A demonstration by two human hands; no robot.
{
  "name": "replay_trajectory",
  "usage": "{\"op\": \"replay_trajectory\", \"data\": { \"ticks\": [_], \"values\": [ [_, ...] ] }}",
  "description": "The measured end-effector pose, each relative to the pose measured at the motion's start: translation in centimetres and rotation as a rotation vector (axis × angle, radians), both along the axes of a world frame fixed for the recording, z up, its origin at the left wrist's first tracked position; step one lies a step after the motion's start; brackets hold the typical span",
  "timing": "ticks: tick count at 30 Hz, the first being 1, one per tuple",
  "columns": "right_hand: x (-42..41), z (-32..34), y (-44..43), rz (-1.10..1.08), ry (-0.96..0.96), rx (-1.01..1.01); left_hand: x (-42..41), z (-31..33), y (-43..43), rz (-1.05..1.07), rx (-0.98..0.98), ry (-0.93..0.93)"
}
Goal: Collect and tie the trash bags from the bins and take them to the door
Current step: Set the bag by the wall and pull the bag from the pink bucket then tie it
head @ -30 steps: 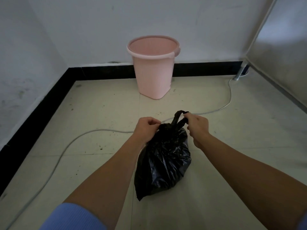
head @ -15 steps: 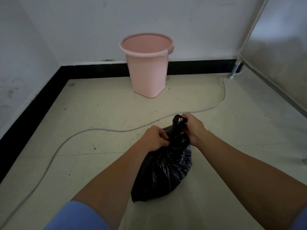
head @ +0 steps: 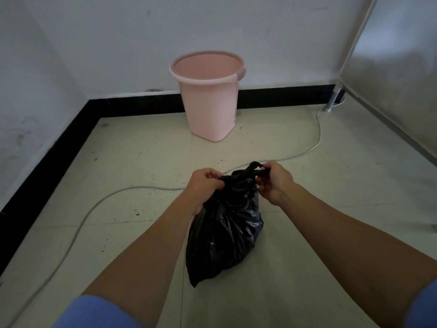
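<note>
A filled black trash bag [head: 224, 235] rests on the tiled floor in front of me. My left hand [head: 206, 183] grips one twisted end of its top on the left. On the right, my right hand [head: 274, 182] pinches the other end, which loops up between the two hands. The ends are drawn apart above the bag's neck. A pink plastic bin [head: 208, 95] stands upright near the back wall, with no bag visible inside it.
A grey cable [head: 132, 190] snakes across the floor behind the bag, from the lower left to a metal leg [head: 332, 100] at the back right. A black skirting [head: 59, 157] lines the white walls. A grey panel [head: 397, 79] stands on the right.
My hands were bunched together at the bag's neck; now they have pulled apart sideways, stretching the two ends. The view has shifted slightly.
</note>
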State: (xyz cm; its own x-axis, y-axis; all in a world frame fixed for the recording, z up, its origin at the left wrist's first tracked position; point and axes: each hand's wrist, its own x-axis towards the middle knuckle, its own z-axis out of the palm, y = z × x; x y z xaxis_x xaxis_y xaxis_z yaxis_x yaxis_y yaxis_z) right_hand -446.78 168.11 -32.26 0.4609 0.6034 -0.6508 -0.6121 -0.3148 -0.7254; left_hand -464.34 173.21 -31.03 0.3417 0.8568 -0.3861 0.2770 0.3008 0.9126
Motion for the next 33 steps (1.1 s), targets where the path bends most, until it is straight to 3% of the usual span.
{"op": "replay_trajectory", "data": {
  "ticks": [3,8,13,20,22,24,28,31,33],
  "values": [
    [0.4,0.0,0.0,-0.016,0.061,0.047,-1.2,1.3,0.4,-0.141,-0.187,-0.124],
    [-0.2,0.7,0.3,0.003,0.181,0.143,-1.7,2.0,1.4,-0.132,-0.004,0.021],
    [0.7,1.2,1.1,-0.139,0.231,0.178,-2.9,1.7,1.4,-0.127,-0.135,-0.047],
    [1.6,0.5,0.7,-0.173,0.035,0.073,-4.8,-1.2,0.9,0.001,-0.069,0.112],
    [1.5,0.3,0.6,0.025,-0.100,0.028,-5.0,-1.7,0.8,-0.004,-0.040,0.169],
    [1.5,0.7,0.3,0.389,-0.203,-0.041,-5.6,-1.9,1.3,0.018,-0.061,0.171],
    [1.6,1.7,0.2,0.961,-0.468,-0.256,-6.6,-3.0,3.1,0.203,-0.117,0.105],
    [0.6,1.5,0.7,1.166,-0.632,-0.367,-6.7,-4.7,3.9,0.333,-0.057,0.159],
    [-0.2,1.1,0.6,1.158,-0.657,-0.366,-6.9,-6.0,3.6,0.373,-0.048,0.204]
  ]
}}
